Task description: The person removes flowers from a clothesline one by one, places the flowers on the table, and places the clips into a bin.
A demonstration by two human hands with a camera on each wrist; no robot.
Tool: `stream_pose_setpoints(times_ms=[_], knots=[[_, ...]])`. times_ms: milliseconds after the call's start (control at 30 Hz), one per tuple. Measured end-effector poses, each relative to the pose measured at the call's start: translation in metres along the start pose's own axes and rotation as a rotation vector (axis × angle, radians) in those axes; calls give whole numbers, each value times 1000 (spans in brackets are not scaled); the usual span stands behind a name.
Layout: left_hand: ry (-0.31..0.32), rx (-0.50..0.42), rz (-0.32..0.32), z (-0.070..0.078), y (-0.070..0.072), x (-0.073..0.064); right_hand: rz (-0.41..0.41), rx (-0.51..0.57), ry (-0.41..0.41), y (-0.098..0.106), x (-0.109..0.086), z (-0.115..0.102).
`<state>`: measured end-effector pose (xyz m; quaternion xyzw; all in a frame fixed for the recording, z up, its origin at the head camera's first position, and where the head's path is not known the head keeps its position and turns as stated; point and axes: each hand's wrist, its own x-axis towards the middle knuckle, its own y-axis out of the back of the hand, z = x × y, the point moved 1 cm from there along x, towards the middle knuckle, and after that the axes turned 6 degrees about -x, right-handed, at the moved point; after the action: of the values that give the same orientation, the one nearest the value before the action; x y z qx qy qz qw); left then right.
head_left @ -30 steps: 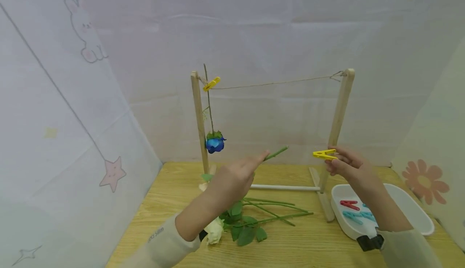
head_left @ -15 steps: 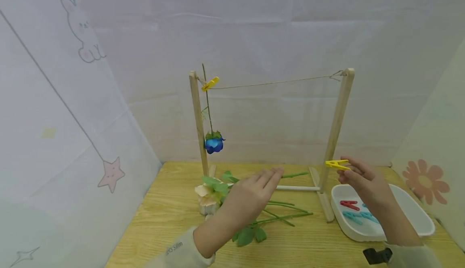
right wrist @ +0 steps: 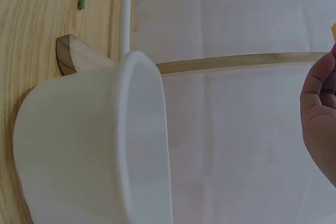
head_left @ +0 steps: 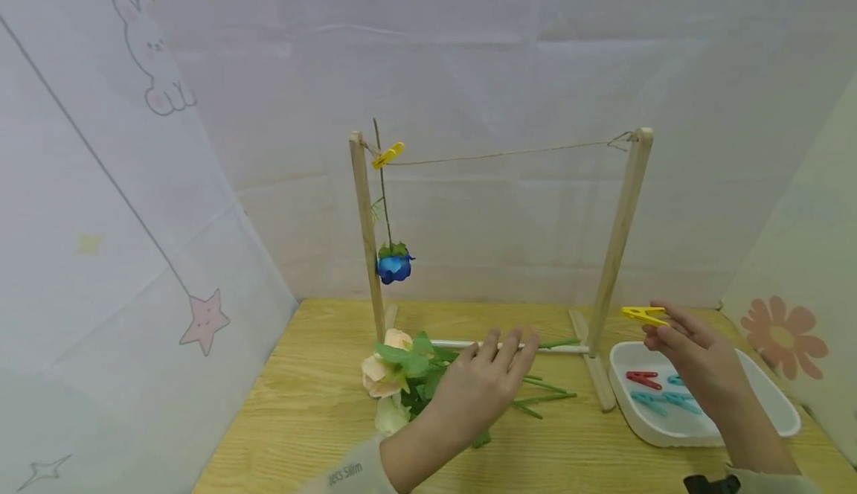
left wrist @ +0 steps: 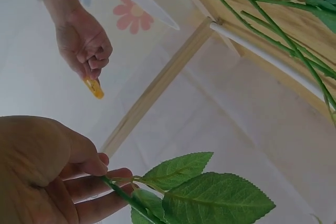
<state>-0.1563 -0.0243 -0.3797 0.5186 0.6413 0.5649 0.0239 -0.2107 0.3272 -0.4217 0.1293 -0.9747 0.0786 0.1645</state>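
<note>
My left hand (head_left: 478, 382) is over the flowers on the table, palm down in the head view. Its thumb and fingers pinch a green stem (left wrist: 126, 196) with leaves (left wrist: 218, 198), seen in the left wrist view; the stem's cut end (head_left: 562, 343) pokes out past the fingers. Peach roses (head_left: 382, 376) lie at the left end of the pile, beside a cream one (head_left: 391, 414). To the right, above the white tub (head_left: 770, 382), my right hand (head_left: 703, 364) pinches a yellow clothespin (head_left: 643, 315) between thumb and fingertips.
A string (head_left: 495, 155) spans two wooden posts (head_left: 623, 233). From its left end a blue rose (head_left: 395, 265) hangs upside down by another yellow clothespin (head_left: 387, 155). Inside the tub lie a red clothespin (head_left: 644, 379) and several teal ones (head_left: 649, 403). A white bar (head_left: 445, 344) joins the posts low down.
My left hand has lowered and moved right with the stem, which has gone from slanting upward to nearly level. My right hand has drifted right and down, still holding the yellow clothespin.
</note>
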Motion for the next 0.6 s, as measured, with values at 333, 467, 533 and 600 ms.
stream_pose_setpoints(times_ms=[333, 467, 533, 600], knots=[[-42, 73, -95, 16, -20, -8, 14, 84, 19, 15, -11, 6], [-66, 85, -100, 19, -29, -11, 22, 81, 18, 18, -14, 8], [-72, 82, -105, 20, -33, -12, 23, 94, 19, 20, -15, 8], [-77, 84, -108, 21, -37, -13, 14, 105, 26, 21, -16, 9]])
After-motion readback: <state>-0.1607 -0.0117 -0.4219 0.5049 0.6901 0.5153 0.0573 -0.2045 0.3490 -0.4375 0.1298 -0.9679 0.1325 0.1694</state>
